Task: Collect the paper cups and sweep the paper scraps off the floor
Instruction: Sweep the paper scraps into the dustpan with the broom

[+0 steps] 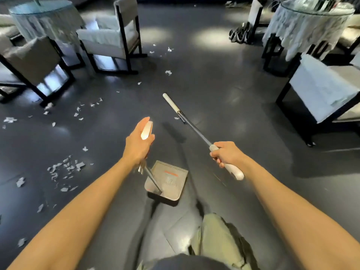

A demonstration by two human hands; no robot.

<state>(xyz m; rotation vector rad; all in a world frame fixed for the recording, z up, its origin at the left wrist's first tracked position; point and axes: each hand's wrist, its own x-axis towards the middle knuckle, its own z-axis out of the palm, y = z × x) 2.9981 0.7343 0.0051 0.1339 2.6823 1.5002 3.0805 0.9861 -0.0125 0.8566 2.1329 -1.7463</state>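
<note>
Head view, looking down on a dark glossy floor (214, 84); clock directions taken from the dustpan.

- Two bare hands, each holding one tool.
- Left hand (139, 142): at 11 o'clock, fingers and thumb curled tight round the white top grip (147, 130) of the dustpan's handle.
- One dustpan (171, 184): grey metal with an orange label inside, down at floor level, a thin shaft rising from its back edge to the left hand. Touching the floor or just above it: cannot tell.
- Right hand (227, 154): at 2 o'clock, fist closed round the white grip of one long pole (196, 131). Metal shaft slanting away to a second white section, its far tip at 12 o'clock. Brush head not made out.
- Paper scraps (66, 169): too many and too small to count, lying in three loose groups. Densest patch at 9 o'clock, well apart from the dustpan. Thinner scatter at 10 o'clock (83, 109), near a chair leg. A few more at 12 o'clock (168, 72).
- Two round tables (44, 20) with pale draped cloths, one at 11 o'clock, one at 1 o'clock (311, 24).
- Four chairs (105, 39) counted, at 11, 10 (33, 59), 2 (319, 90) and 1 o'clock (255, 12).
- One knee (216, 236) in pale green trousers at 5 o'clock.
</note>
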